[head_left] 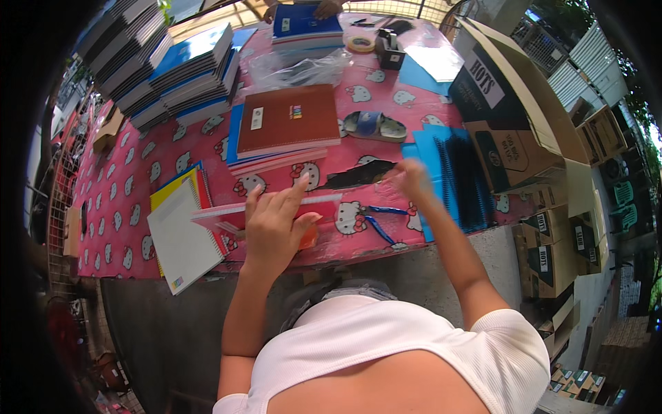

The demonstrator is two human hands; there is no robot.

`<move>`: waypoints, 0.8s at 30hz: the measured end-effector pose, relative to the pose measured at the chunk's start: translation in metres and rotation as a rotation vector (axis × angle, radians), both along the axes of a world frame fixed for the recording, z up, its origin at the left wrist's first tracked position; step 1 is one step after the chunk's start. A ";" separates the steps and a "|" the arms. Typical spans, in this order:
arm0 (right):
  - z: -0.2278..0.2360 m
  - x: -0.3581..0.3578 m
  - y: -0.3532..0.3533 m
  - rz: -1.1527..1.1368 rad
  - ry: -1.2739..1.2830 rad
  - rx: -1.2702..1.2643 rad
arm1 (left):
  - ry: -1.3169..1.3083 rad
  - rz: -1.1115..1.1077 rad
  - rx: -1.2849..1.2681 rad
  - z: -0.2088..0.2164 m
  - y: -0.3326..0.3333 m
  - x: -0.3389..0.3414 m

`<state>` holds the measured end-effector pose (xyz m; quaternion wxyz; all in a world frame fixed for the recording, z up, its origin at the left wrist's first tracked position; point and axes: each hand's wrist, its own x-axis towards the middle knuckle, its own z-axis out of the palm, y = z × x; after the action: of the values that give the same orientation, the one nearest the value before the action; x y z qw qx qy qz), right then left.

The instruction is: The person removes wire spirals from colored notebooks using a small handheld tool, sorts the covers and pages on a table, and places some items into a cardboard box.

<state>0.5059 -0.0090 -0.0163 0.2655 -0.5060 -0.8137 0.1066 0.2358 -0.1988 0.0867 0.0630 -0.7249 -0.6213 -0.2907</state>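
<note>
My left hand rests on a pink-red notebook with a pale edge, fingers stretched and thumb spread. An orange piece, too covered to name, shows below that thumb. My right hand is smeared by motion, its fingers bent, beside a dark, thin heap on the table; I cannot make out whether it holds anything. Blue-handled pliers lie between my hands. Left of my left hand, a white-backed spiral notebook overlaps yellow and red ones and overhangs the table edge.
Brown-topped notebooks are stacked ahead, with a slipper beside them. Black coils lie on blue sheets at right, next to a cardboard box. Tall book stacks stand far left. Another person's hands touch blue notebooks opposite.
</note>
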 end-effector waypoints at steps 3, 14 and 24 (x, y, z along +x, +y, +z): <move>-0.015 0.091 0.076 -0.623 -0.274 -0.065 | -0.172 -0.036 0.097 0.002 0.010 0.014; -0.016 0.112 0.095 -0.394 -0.066 0.063 | -0.218 0.114 0.074 0.000 0.022 0.021; 0.082 -0.033 -0.064 0.462 0.633 -0.235 | -0.258 0.099 0.133 -0.001 0.028 0.020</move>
<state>0.4726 -0.0729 0.0661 0.4122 -0.2789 -0.7663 0.4062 0.2560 -0.1706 0.0860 0.0448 -0.6440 -0.6387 -0.4186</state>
